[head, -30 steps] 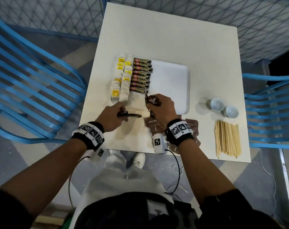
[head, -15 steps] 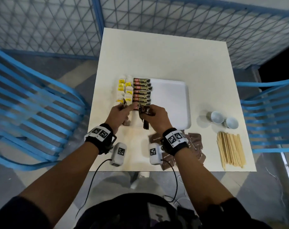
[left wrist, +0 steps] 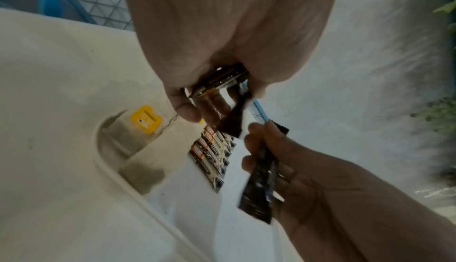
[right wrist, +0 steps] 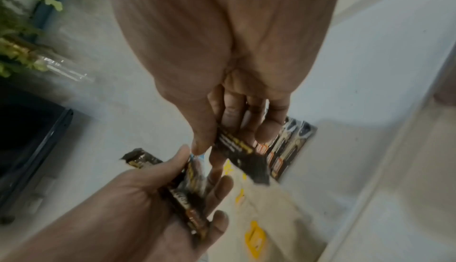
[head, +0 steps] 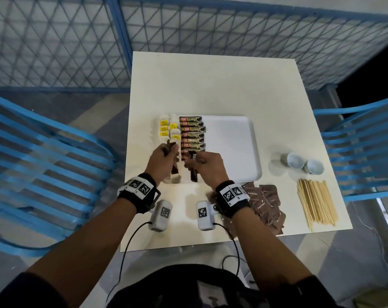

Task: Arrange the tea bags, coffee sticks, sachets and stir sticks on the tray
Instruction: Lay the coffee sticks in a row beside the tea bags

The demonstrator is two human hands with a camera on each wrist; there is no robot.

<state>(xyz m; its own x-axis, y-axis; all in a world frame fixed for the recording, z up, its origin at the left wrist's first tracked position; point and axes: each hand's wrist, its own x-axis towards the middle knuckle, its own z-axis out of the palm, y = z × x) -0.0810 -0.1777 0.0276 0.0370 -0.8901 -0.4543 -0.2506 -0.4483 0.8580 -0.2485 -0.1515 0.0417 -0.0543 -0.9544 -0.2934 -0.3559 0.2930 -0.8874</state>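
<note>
A white tray lies mid-table. Tea bags with yellow tags fill its left edge, and beside them runs a column of dark coffee sticks. My left hand hovers over the near tea bags and grips a small bundle of coffee sticks. My right hand is just right of it, at the near end of the stick column, pinching one coffee stick between thumb and fingers. That stick hangs down toward me. Brown sachets and wooden stir sticks lie on the table to the right.
Two small white cups stand right of the tray, above the stir sticks. Blue slatted chairs flank the table, and a blue mesh fence runs behind it. The tray's right half holds nothing.
Both hands have moved forward from the table's near side to the tray's near-left corner, each still holding coffee sticks. The view has tilted up.
</note>
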